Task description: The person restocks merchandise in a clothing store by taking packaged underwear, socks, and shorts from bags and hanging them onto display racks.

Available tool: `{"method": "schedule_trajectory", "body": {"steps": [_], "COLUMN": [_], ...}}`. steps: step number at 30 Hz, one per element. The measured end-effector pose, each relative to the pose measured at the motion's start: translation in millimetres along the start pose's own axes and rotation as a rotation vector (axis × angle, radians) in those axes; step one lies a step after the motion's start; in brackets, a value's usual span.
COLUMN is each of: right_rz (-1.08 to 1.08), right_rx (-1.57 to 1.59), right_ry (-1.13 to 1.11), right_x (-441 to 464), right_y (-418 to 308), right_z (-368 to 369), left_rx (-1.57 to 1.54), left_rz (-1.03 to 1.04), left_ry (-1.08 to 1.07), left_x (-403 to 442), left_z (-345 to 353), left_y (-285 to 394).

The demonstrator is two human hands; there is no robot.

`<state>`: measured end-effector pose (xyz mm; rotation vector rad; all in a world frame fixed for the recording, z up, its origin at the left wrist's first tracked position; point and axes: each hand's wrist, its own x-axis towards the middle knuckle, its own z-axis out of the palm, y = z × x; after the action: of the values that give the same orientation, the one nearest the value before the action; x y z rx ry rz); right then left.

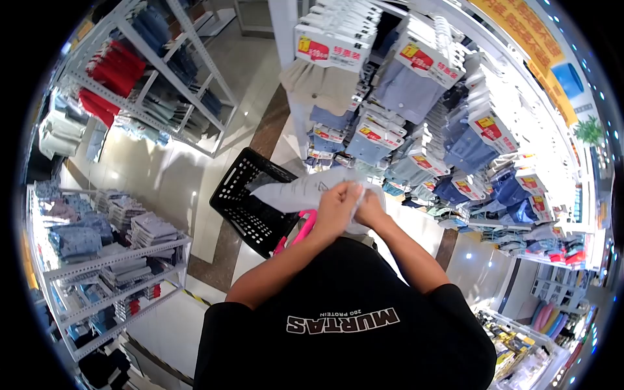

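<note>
While the left hand (335, 209) pinches one edge of a pale bag-like item (294, 193) mid-frame, the right hand (370, 210) sits right beside, fingers curled; its exact grip is hidden, can't tell. Step looks like working that edge; next move probably calls for fingertip control and a steady left pinch. The item's loose end overlaps the black basket (239, 218), centre-left. Beyond, hanging clothes (408, 92), upper right.

Pale tiled floor (253, 78) with brown bands (209, 270).
Carries a white shelf unit (117, 257) at lower left, laden with folded clothes (153, 229) in stacks on top and on the tiers below.
</note>
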<state>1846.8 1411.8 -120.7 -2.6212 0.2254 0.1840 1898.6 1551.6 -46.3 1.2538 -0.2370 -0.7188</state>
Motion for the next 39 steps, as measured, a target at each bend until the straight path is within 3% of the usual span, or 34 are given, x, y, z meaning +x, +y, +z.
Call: {"method": "schedule_trajectory", "body": {"steps": [4, 11, 14, 16, 17, 18, 19, 20, 21, 22, 24, 25, 27, 29, 34, 37, 39], "right_rz": [0.008, 0.028, 0.037, -0.036, -0.276, -0.177, -0.289, -0.242, -0.351, -0.078, -0.163, -0.133, -0.013, 0.029, -0.067, -0.011, -0.088], "right_rx": [0.042, 0.113, 0.149, 0.089, -0.028, -0.063, 0.325, 0.526, 0.409, 0.838, 0.834, 0.698, 0.539, 0.704, 0.759, 0.750, 0.911], "right_ry": [-0.044, -0.154, -0.256, -0.456, -0.580, -0.541, -0.424, -0.349, -0.089, 0.110, 0.904, 1.097, 1.183, 1.068, 1.163, 1.113, 0.998], "right_x": [6.5, 17.4, 15.0, 13.0, 28.3, 12.2, 6.8, 0.4, 2.1, -0.6, 21.6, 29.9, 47.6, 72.3, 93.6, 96.0, 98.9], "right_y": [-8.2, -13.3, -23.8, -42.4, -4.0, -63.4, -54.0, -57.2, -46.9, -50.7, -37.2, -29.4, -23.0, -7.1, -17.7, -22.5, -22.6], "right_z": [15.1, 15.1, -7.9, -51.7, -20.3, -118.1, -141.6, -181.1, -207.6, -228.9, -248.4, -254.7, -261.4, -257.7, -253.9, -250.2, -251.8], "left_rx": [-0.052, -0.214, -0.212, -0.235, -0.242, -0.251, -0.261, -0.301, -0.320, -0.338, -0.381, -0.376, -0.369, -0.352, -0.317, -0.326, -0.306], "left_rz": [-0.039, -0.195, -0.140, -0.108, -0.091, -0.073, -0.055, -0.059, -0.065, -0.068, -0.082, -0.085, -0.091, -0.076, -0.067, -0.036, -0.002], "left_ry": [-0.214, -0.159, -0.009, 0.063, 0.078, 0.095, 0.111, 0.166, 0.162, 0.155, 0.119, 0.135, 0.170, 0.185, 0.242, 0.269, 0.346], "left_x": [-26.1, -18.0, -12.4, -7.7, -4.9, -1.0, 3.5, 9.7, 10.6, 12.3, 13.1, 13.1, 12.9, 11.6, 3.9, 3.3, 5.9], "left_z": [26.5, 11.4, 8.0, 1.6, -6.9, -14.7, -18.6, -19.2, -21.8, -25.9, -31.1, -31.8, -32.6, -36.8, -54.4, -73.6, -78.0], "left_y": [14.0, 15.8, 14.3, 21.2, 27.9, 35.5, 40.3, 40.6, 42.5, 46.0, 55.1, 56.6, 57.6, 54.8, 58.3, 47.2, 38.0]}}
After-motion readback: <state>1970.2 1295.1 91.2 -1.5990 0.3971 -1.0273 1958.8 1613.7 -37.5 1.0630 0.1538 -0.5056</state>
